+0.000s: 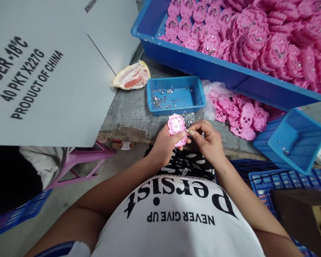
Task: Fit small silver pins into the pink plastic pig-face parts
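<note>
Head view shows the left hand (pixel 163 145) gripping a pink piece (pixel 176 124) while the right hand (pixel 210 141) pinches a small metal part (pixel 187 131), which a slack pinch could drop.

left hand (pixel 162 143) gripping; right hand (pixel 210 142) pinching beside; forearms (pixel 128 178) angled inward

SITE: workshop | WORKTOP (pixel 128 116): worn grey wood | FAR EDGE: blue tub (pixel 182 62) heaped with pink plastic parts (pixel 254 39) | TOWARD FRONT EDGE: small blue tray (pixel 184 98), metal bits (pixel 157 102) (more lie loose beside it) | BELOW FRONT EDGE, RIGHT: blue slatted crate (pixel 267 176)
</note>
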Motion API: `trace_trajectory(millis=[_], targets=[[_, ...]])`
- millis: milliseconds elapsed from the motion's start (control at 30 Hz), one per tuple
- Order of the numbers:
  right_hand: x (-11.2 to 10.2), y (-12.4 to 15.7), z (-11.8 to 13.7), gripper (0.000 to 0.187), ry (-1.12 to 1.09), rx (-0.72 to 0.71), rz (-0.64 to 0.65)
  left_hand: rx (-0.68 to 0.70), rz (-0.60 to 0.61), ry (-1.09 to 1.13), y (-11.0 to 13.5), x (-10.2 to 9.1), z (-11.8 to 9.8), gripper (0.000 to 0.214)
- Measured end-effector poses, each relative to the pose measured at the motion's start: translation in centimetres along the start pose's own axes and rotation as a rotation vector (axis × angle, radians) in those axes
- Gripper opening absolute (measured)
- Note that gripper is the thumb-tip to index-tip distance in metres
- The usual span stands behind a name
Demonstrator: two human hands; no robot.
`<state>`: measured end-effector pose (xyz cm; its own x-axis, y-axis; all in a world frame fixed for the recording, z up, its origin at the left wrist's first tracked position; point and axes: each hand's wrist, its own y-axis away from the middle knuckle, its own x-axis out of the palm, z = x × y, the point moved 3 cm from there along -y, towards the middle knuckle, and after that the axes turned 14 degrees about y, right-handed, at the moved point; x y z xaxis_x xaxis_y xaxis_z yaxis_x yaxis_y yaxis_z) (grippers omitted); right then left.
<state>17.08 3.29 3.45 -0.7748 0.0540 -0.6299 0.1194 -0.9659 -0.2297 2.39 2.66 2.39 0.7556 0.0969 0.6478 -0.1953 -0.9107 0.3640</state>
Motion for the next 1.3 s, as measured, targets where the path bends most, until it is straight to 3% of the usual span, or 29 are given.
trace_trajectory(millis=[333, 500, 733, 1000, 1100, 1300], targets=[[0.6, 1.0, 0.0, 0.014, 0.067, -0.072, -0.036, 0.037, -0.099, 0.038, 0.2, -0.3, 0.4, 0.031], [0.2, 1.2, 0.6, 0.017, 0.022, -0.087, -0.020, 0.107, -0.183, -0.054, 0.0, -0.6, 0.6, 0.030], [0.1, 0.8, 0.4, 0.012, -0.287, 0.164, 0.036, 0.281, -0.217, -0.353, 0.4, -0.9, -0.3, 0.034], [1.1, 0.8, -0.2, 0.023, -0.658, 0.486, 0.099, 0.083, -0.101, -0.128, 0.8, -0.1, -0.1, 0.033], [1.1, 0.9, -0.3, 0.024, -0.651, 0.461, 0.094, 0.023, -0.067, -0.025, 0.7, 0.1, -0.1, 0.030], [0.5, 0.9, -0.5, 0.009, -0.360, 0.209, 0.028, -0.043, -0.050, -0.017, 0.6, -0.4, -0.1, 0.038]])
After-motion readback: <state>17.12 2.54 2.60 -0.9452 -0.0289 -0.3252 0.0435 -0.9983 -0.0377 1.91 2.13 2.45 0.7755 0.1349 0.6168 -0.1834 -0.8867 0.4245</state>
